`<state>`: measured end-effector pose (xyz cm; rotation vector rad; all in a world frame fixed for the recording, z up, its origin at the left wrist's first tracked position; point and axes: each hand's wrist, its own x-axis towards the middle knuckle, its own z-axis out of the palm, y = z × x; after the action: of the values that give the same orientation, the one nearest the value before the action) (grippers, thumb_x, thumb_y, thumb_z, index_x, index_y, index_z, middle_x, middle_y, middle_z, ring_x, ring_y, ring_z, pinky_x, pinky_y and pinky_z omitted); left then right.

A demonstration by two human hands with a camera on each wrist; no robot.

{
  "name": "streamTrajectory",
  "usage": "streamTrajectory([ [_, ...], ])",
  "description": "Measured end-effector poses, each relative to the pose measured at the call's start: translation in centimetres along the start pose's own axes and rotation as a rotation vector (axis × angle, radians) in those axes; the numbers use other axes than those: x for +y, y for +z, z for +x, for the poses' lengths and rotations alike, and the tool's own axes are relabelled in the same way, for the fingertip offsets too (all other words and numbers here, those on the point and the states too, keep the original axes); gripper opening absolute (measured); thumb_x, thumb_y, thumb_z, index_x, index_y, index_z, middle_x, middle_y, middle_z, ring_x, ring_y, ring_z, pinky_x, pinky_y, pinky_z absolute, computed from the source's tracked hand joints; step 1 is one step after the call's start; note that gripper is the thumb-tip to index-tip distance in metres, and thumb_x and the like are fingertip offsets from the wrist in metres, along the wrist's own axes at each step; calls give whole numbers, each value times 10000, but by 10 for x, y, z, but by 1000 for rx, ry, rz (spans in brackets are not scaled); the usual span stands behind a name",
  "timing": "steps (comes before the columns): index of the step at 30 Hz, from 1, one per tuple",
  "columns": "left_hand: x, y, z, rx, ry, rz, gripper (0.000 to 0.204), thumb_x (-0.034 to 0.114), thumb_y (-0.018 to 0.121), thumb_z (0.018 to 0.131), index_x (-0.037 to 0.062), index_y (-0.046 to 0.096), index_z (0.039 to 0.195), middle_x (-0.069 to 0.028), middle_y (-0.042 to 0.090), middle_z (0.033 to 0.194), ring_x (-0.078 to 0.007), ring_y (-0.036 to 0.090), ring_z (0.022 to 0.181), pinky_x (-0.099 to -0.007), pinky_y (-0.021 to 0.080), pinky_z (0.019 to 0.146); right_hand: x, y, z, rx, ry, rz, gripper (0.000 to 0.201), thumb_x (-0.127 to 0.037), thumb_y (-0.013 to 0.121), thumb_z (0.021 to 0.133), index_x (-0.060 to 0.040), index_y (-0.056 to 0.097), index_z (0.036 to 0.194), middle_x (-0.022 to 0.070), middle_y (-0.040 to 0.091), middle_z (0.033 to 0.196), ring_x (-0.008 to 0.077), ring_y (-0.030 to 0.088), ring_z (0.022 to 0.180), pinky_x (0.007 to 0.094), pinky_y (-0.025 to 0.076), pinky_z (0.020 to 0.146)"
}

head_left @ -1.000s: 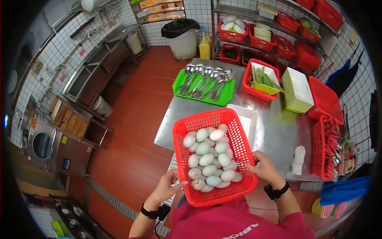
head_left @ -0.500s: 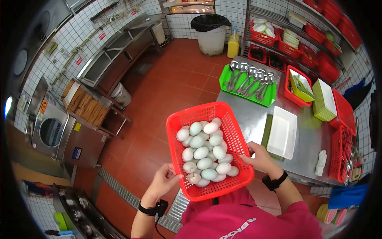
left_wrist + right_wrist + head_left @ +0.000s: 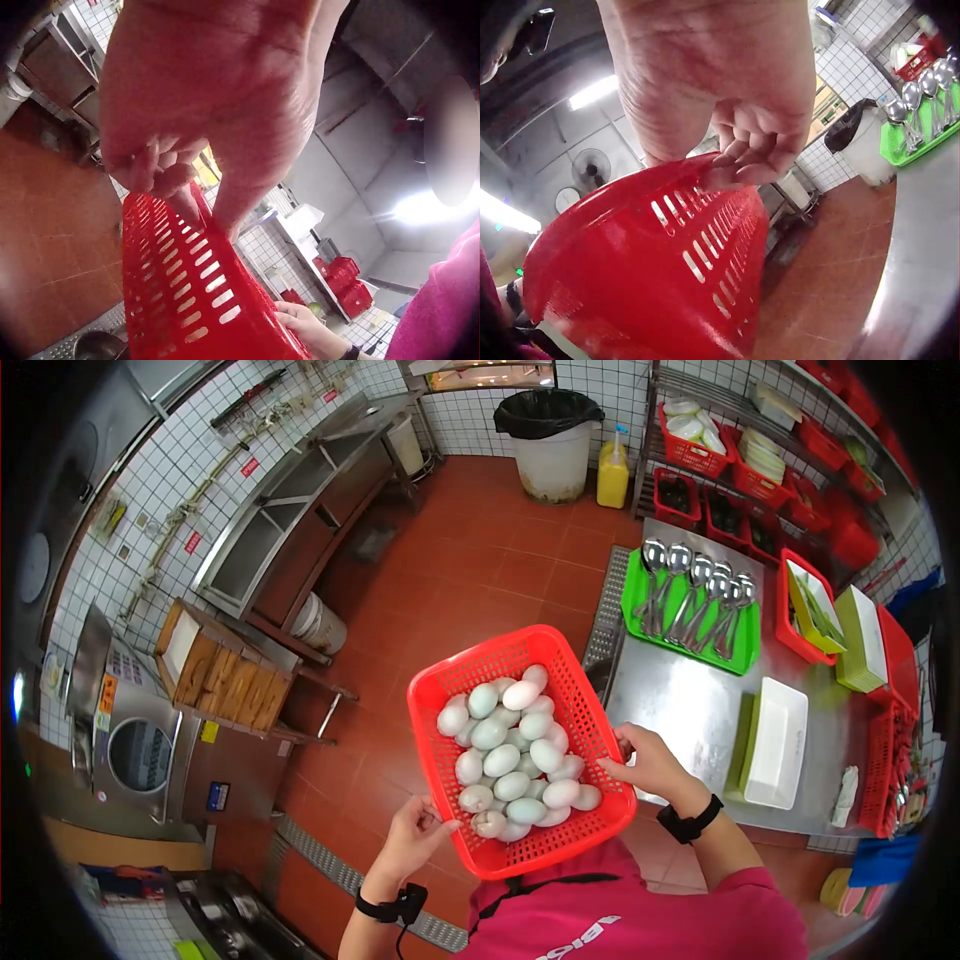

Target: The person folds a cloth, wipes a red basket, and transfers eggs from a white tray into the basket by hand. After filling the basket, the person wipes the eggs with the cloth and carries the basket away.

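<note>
A red plastic basket (image 3: 594, 735) with slotted walls is held up in front of the torso, with several pale white and bluish eggs (image 3: 502, 761) piled inside. My left hand (image 3: 409, 834) pinches its rim near the lower left corner, thumb on the rim. On the opposite side my right hand (image 3: 652, 763) grips the rim, its thumb over the edge. In the left wrist view the curled fingers of the left hand (image 3: 210, 112) lie against the slotted wall. The right wrist view shows the right hand (image 3: 720, 97) with its fingers curled at the rim.
To the right stands a steel table (image 3: 660, 710) with a green tray (image 3: 690, 645) of ladles (image 3: 700, 585) and a white tub (image 3: 778, 745). A bin (image 3: 550, 460) and yellow jug (image 3: 612, 475) are at the back. A wooden-topped stand (image 3: 230, 680) and steel sinks (image 3: 310, 490) line the left.
The view has turned left, so the table and its trays appear farther right. The basket, previously overlapping the table, now appears over the floor, with both hands still holding its rim.
</note>
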<state>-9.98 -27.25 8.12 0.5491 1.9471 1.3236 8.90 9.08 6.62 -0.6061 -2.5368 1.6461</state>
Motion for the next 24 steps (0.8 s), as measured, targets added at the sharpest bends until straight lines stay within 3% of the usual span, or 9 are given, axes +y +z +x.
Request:
streamTrajectory([
  [3,-10,-30,38,-8,-13,-69,329,12,769,926,25,575,1192,28,601,1008,-30,531,870,-202,461,770,-11,5,43,46,-12,-2,366,-248,812,888,-3,647,1104,109,714,933,187,677,798,335,566,750],
  [13,36,-96,165,-94,0,-6,322,41,773,933,21,580,1191,38,596,952,-23,517,805,-199,449,711,-34,-1,142,146,50,41,351,-198,824,873,4,644,1096,89,690,903,154,648,764,310,545,706],
  [24,93,-155,377,-316,128,50,331,94,811,906,26,607,1157,63,554,902,-24,435,764,-203,402,681,-49,-24,267,380,183,43,323,-153,830,865,-19,647,1095,41,669,850,104,594,725,278,500,663],
])
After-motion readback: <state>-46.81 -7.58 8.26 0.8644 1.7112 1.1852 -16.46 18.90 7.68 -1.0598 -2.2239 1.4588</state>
